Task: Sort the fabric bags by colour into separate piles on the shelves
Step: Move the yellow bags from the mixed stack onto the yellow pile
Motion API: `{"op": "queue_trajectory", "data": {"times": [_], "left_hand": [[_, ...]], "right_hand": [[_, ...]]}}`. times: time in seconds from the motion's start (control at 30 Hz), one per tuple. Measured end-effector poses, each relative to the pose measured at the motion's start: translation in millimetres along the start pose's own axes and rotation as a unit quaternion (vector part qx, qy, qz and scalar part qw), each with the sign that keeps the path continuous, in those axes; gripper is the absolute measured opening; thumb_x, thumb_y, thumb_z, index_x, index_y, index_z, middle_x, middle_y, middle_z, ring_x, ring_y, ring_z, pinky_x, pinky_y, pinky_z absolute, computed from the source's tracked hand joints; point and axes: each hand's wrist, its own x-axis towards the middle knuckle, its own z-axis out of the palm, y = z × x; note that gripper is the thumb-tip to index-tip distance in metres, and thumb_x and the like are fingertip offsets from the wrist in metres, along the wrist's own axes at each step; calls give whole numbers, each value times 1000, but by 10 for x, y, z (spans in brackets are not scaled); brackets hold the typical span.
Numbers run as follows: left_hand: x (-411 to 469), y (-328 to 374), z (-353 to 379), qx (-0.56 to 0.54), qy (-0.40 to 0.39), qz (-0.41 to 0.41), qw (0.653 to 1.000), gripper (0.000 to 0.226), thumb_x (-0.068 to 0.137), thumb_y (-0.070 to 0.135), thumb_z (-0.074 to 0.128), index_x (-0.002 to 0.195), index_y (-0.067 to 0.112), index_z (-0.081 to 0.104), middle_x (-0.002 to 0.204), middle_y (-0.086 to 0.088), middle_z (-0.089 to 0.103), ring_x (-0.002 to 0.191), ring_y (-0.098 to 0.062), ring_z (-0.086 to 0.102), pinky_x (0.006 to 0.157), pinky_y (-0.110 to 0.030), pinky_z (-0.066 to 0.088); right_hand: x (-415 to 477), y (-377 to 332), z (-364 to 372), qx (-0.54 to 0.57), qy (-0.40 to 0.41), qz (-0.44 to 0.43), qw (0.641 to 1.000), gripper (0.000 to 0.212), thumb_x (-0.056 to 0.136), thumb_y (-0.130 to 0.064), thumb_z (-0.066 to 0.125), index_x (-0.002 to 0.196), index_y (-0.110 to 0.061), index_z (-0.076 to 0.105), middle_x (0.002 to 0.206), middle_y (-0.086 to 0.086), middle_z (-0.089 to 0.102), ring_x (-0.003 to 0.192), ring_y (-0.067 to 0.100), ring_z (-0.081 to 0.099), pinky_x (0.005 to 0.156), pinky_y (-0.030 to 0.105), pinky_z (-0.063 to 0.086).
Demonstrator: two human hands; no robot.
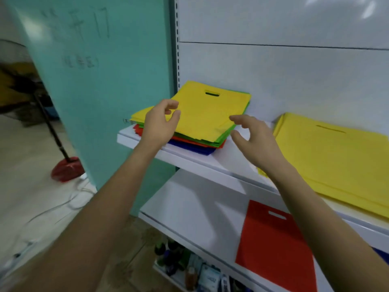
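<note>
Fingers, left: my left hand (161, 121) is over the left edge of the top yellow bag (206, 114), left of the frame's centre. The fingers are loosely curled with a gap to the thumb, and I see nothing held in them.
Fingers, right: my right hand (252, 140) is at centre frame, just beside the stack's near right corner. The fingers are spread and relaxed, gripping nothing.
Top yellow bag: it lies flat on the mixed stack (210, 145). Its long axis runs from the shelf's front edge up toward the back panel (273, 70), and the handle-slot end points to the top of the frame, skewed a little to the right.
Mixed stack: green, red and blue layers show under the yellow, fanned out unevenly at the left end of the upper shelf (179, 155).
Yellow pile (336, 161): it is on the same shelf at the right of the frame, apart from the stack, with its slot toward the back panel.
Red bag (273, 249): it lies alone and flat on the lower shelf (200, 207) at lower right, with its slot end toward the top of the frame.
Surroundings: a teal board (105, 91) with faint writing stands at upper left, and a red fan base (67, 168) sits on the floor at left.
</note>
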Motion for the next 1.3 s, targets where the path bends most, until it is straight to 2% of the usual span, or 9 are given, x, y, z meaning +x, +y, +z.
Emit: {"op": "queue_trajectory", "data": {"times": [0.23, 0.53, 0.83, 0.97, 1.13, 1.2, 1.23, 1.27, 1.3], "left_hand": [[306, -623, -635, 13, -6, -12, 1000, 25, 93, 16, 51, 116, 8, 58, 117, -1, 60, 105, -12, 53, 85, -17, 37], [720, -1374, -1054, 23, -71, -3, 997, 25, 91, 14, 51, 113, 7, 61, 117, -4, 62, 106, -19, 56, 80, -19, 36], [1291, -1612, -595, -33, -145, 14, 989, 27, 92, 12, 50, 116, 5, 61, 120, -8, 62, 107, -18, 57, 84, -17, 38], [1576, -1680, -297, -37, -175, 32, 983, 27, 93, 12, 50, 117, 6, 60, 119, -8, 62, 106, -17, 57, 78, -13, 36], [1931, -1670, 28, -20, -243, 64, 968, 28, 92, 14, 52, 117, 5, 60, 118, -9, 61, 107, -21, 56, 84, -24, 39], [2088, -1679, 166, 6, -297, 76, 952, 20, 91, 15, 52, 106, 8, 63, 103, -9, 63, 98, -25, 56, 78, -27, 41], [2157, -1686, 230, 17, -317, 77, 945, 10, 91, 16, 53, 90, 15, 62, 87, -5, 58, 88, -24, 53, 68, -28, 40], [2216, -1691, 298, 19, -331, 81, 940, 16, 90, 17, 53, 74, 23, 52, 74, 2, 47, 78, -21, 47, 59, -26, 33], [2262, -1684, 347, 26, -350, 88, 932, 27, 89, 18, 54, 68, 27, 41, 71, 5, 38, 74, -18, 42, 56, -25, 29]], "right_hand": [[445, -596, 478, 11, 28, 11, 999, 33, 92, -16, 53, 124, -18, 55, 123, 4, 58, 110, 21, 50, 79, 17, 28], [804, -1219, 1091, -40, 32, 40, 998, 34, 93, -21, 52, 126, -19, 53, 123, 4, 57, 114, 22, 47, 84, 23, 30], [1137, -1035, 1161, -112, 59, 151, 981, 33, 92, -23, 53, 124, -18, 55, 121, 6, 59, 114, 23, 49, 83, 26, 33], [1279, -779, 1084, -159, 57, 210, 963, 37, 90, -26, 56, 126, -16, 53, 123, 9, 57, 115, 27, 48, 83, 30, 35], [1292, -566, 1078, -192, 52, 302, 932, 42, 89, -30, 58, 128, -14, 51, 126, 12, 55, 115, 29, 49, 87, 36, 40], [1266, -521, 1094, -206, 50, 336, 918, 44, 89, -32, 58, 128, -13, 51, 125, 14, 55, 114, 29, 50, 85, 33, 39], [1255, -501, 1101, -212, 52, 350, 911, 45, 89, -33, 58, 128, -13, 51, 125, 14, 55, 114, 28, 50, 84, 32, 39], [1245, -487, 1112, -217, 56, 363, 904, 46, 89, -35, 58, 128, -12, 51, 125, 13, 55, 114, 28, 50, 85, 32, 39], [1240, -480, 1126, -219, 61, 378, 898, 46, 89, -36, 57, 128, -12, 51, 127, 13, 54, 115, 27, 49, 87, 33, 39]]}}
